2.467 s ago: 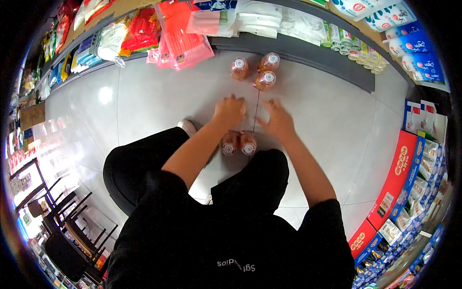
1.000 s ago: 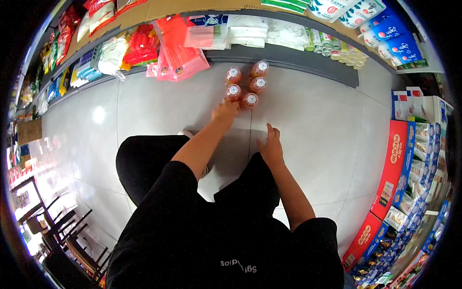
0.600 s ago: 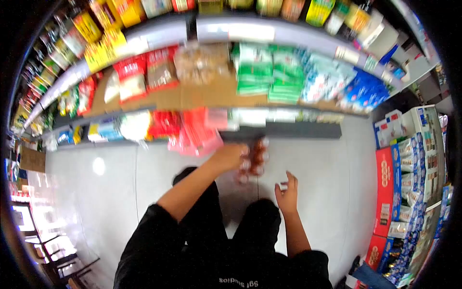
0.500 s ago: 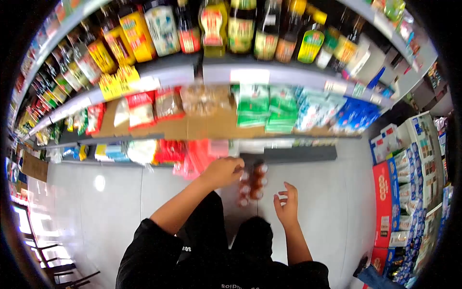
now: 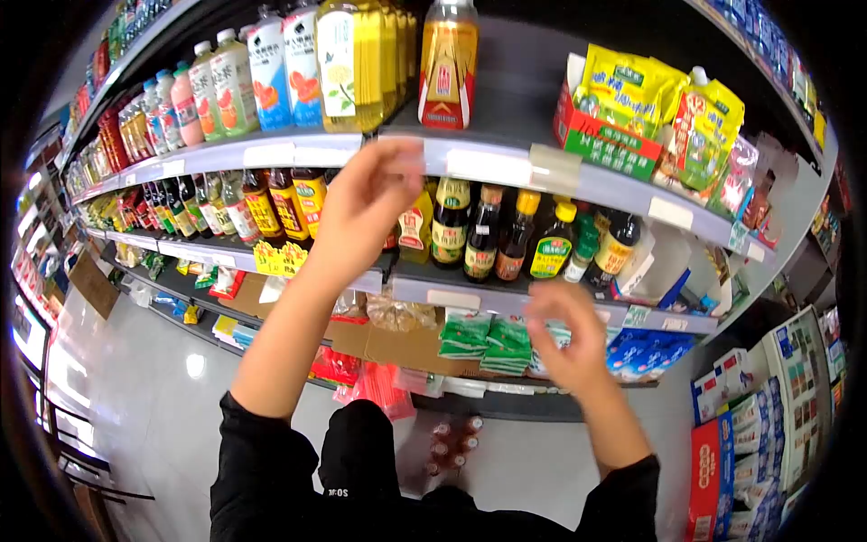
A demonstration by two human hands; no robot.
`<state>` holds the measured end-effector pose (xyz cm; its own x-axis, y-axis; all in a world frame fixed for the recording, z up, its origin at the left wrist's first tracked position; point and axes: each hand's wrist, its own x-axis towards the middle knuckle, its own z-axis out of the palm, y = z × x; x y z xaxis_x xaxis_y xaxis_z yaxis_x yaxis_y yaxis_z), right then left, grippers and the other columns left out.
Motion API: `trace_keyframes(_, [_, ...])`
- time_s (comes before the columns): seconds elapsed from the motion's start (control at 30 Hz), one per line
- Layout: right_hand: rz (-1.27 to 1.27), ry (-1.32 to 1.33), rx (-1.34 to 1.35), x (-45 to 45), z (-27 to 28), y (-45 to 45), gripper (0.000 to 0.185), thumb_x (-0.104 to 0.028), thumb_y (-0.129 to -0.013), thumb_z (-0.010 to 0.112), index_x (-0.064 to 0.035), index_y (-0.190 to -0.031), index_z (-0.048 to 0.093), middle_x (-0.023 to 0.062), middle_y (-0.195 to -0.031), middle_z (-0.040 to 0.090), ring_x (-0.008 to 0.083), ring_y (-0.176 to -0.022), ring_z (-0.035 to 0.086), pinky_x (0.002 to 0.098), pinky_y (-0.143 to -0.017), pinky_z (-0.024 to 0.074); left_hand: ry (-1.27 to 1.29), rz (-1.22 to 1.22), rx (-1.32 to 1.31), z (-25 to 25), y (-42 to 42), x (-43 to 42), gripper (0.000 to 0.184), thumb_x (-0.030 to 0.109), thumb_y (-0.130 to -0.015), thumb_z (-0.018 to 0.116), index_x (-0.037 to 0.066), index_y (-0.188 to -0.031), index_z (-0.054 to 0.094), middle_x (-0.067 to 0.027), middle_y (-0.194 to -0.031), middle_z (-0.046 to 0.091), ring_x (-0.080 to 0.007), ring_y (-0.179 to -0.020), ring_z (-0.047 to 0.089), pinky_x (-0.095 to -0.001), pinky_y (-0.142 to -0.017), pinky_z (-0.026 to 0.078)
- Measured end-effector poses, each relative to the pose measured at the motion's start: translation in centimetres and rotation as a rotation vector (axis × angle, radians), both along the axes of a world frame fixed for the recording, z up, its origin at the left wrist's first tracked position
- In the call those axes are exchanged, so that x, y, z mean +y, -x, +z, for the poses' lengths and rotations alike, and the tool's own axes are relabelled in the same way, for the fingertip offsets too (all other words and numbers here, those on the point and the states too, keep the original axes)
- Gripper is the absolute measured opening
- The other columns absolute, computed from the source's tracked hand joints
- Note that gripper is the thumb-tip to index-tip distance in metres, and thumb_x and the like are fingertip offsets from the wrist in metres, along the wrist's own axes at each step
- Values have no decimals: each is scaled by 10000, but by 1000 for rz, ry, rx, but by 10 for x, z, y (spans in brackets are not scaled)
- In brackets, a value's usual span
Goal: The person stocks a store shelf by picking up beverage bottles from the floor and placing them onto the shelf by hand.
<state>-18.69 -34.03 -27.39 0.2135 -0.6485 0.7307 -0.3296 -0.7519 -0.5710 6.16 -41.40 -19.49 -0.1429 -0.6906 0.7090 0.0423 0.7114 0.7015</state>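
Note:
My left hand [image 5: 372, 206] is raised in front of the upper shelf edge [image 5: 488, 163], its blurred fingers loosely curved, the thumb apart and nothing in the grasp. Just above and to its right stands a bottle with a red and orange label [image 5: 446, 77]. Lower down, my right hand [image 5: 571, 336] is in front of the lower shelf edge, thumb and fingers apart, holding nothing. Green packets [image 5: 508, 345] are partly behind it, and a yellow-capped sauce bottle [image 5: 552, 244] is just above. On the floor between my knees stand several reddish-brown bottles with pale caps [image 5: 456, 443].
Bottles of yellow oil [image 5: 341, 68] fill the upper shelf's middle left. A red and green box of yellow pouches [image 5: 610, 131] stands at its right. Blue bags [image 5: 639, 354] lie on the lower shelf. A red carton [image 5: 704, 465] stands on the floor at the right.
Both hands have risen from near the floor bottles to the shelf fronts. The view has tilted up, bringing the upper shelf into sight. The floor bottles sit lower in view.

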Motion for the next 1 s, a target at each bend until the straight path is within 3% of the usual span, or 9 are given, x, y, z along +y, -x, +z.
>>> trace_keyframes(0.13, [119,-108,-226,-66,115,-32,447,-110,-775,626,13,-1174,466,131,-1052,549,177,-895,570,264,-729,476,-24,87,125,63,26,-42,572,333,-855,480,14,-1312,354,-131,-1350,351,-203,-1261,317,-340,-1022,266])
trace_keyframes(0.3, [-364,-137,82,-151,179,-78,724,-365,-689,695,57,-1211,425,243,-1007,587,319,-935,594,332,-800,462,-359,7,171,100,40,-65,472,388,-860,434,42,-1179,472,-111,-1092,534,-197,-991,472,-308,-904,321])
trace_keyframes(0.37, [-427,-221,184,-170,186,-86,594,-346,-672,717,51,-1050,489,233,-914,617,338,-877,616,372,-759,481,-396,4,147,98,41,-89,428,371,-889,385,34,-1128,499,-109,-1036,567,-192,-954,510,-306,-889,344])
trace_keyframes(0.43, [-530,-170,265,-188,185,-89,565,-258,-695,718,49,-1099,469,171,-882,607,216,-697,628,292,-528,513,-425,-184,206,94,40,-114,432,373,-898,365,30,-1126,496,-113,-1017,576,-191,-942,526,-313,-885,365])
trace_keyframes(0.53, [-433,-286,179,-207,190,-92,507,-245,-678,721,50,-1016,485,234,-902,618,325,-817,634,370,-687,514,-429,-125,197,99,43,-128,451,371,-899,359,15,-1163,445,-119,-1017,560,-203,-923,543,-329,-839,415])
trace_keyframes(0.63, [-512,-273,202,-252,190,-94,449,-179,-700,688,58,-1020,479,226,-908,620,315,-748,646,371,-614,527,-417,-31,173,95,53,-177,495,362,-890,358,-15,-1211,359,-151,-1027,528,-238,-928,548,-374,-786,457])
trace_keyframes(0.77, [-496,-428,207,-267,208,-104,228,-86,-763,568,95,-901,572,227,-864,629,333,-649,642,397,-509,517,-517,242,113,110,67,-209,684,436,-806,381,-5,-1320,286,-260,-1310,360,-380,-1176,406,-428,-968,351])
trace_keyframes(0.93, [-544,-445,245,-303,215,-104,253,-107,-820,485,98,-918,594,252,-868,620,344,-643,639,415,-491,511,-570,471,34,121,70,-220,690,467,-802,342,-17,-1293,338,-259,-1337,321,-383,-1224,340,-444,-1007,291])
trace_keyframes(1.0, [-578,-509,266,-307,218,-104,274,-116,-835,467,82,-975,594,256,-961,609,357,-777,639,432,-614,522,-561,510,31,121,69,-224,694,466,-803,341,-35,-1282,348,-262,-1326,336,-382,-1216,354,-439,-1007,294])
